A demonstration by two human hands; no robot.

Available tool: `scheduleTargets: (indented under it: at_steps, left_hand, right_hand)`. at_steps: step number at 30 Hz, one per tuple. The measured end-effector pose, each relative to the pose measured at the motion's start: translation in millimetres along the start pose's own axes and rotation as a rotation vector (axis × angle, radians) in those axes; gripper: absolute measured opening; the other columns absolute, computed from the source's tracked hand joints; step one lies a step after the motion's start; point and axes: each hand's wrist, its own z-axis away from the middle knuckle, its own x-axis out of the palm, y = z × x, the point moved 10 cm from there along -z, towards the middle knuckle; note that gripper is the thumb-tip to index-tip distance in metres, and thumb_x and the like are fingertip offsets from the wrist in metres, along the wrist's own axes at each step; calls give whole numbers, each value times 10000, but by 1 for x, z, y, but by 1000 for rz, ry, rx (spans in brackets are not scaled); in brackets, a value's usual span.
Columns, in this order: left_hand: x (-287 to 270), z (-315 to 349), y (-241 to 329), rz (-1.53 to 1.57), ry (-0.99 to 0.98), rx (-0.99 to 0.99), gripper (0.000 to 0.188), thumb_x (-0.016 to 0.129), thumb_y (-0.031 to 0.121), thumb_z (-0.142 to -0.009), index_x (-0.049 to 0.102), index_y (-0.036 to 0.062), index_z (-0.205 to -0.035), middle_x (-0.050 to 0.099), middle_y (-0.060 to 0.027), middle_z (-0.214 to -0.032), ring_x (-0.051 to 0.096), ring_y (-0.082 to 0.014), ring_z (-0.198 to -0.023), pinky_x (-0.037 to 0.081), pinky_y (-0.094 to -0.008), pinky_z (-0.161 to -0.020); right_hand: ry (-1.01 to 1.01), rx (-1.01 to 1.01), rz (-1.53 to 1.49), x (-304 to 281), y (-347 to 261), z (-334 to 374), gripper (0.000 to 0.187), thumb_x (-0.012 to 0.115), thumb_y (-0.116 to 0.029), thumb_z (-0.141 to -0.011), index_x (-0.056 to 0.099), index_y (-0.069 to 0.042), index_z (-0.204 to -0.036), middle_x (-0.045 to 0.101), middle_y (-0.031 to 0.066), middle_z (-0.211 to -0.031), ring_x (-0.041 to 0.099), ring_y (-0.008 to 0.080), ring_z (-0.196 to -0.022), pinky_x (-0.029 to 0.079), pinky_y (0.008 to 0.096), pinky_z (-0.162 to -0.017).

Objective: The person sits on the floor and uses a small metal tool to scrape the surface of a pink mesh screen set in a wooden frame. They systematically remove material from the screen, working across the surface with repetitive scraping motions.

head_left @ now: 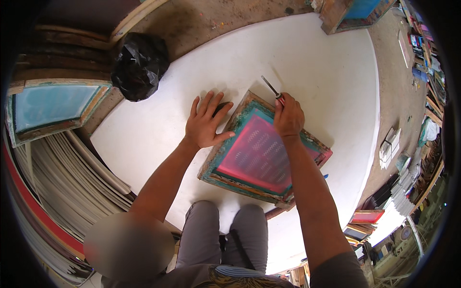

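Observation:
A wood-edged printing screen (257, 153) with pink and teal mesh lies tilted on the white board (336, 72). Rows of small pale marks run across its pink area. My right hand (288, 115) is closed around a screwdriver (271, 86) above the screen's upper right part, its metal shaft pointing up and left. Beside the left edge of the frame, my left hand (209, 122) has its fingers spread, the thumb reaching toward the wood. A small dark shape shows by the left fingers; its kind cannot be made out.
A black plastic bag (139, 67) stands at the board's upper left edge. Another framed screen with blue mesh (55, 108) leans at the left, above stacked pale strips (72, 163). A blue-panelled frame (362, 9) sits at the top right. Clutter lines the right side.

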Motion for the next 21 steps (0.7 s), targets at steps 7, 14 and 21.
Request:
scheduleTargets:
  at_steps: [7, 14, 21]
  left_hand:
    - [10, 5, 9, 33, -132, 172, 1199, 687, 946, -656, 502, 251, -1615, 398, -129, -1697, 352, -394, -1571, 288, -679, -1237]
    - [11, 4, 7, -21, -142, 211, 1231, 689, 953, -648, 447, 275, -1647, 375, -101, -1707, 335, -371, -1579, 301, -661, -1240]
    - [12, 2, 8, -50, -130, 193, 1194, 688, 943, -665, 447, 307, -1646, 373, -100, -1704, 337, -367, -1573, 291, -653, -1249]
  right_hand:
    - [-12, 17, 11, 1, -2, -1, 310, 655, -282, -1019, 642, -101, -1270, 686, 93, -1034, 669, 346, -917, 546, 488, -778]
    - [-76, 118, -13, -31, -17, 9, 375, 616, -270, -1058, 630, -102, -1393, 715, 132, -1074, 694, 361, -992, 563, 469, -817]
    - [-420, 92, -146, -47, -59, 72, 458, 576, -271, -1092, 574, -218, -1547, 707, 134, -949, 710, 343, -876, 567, 505, -752]
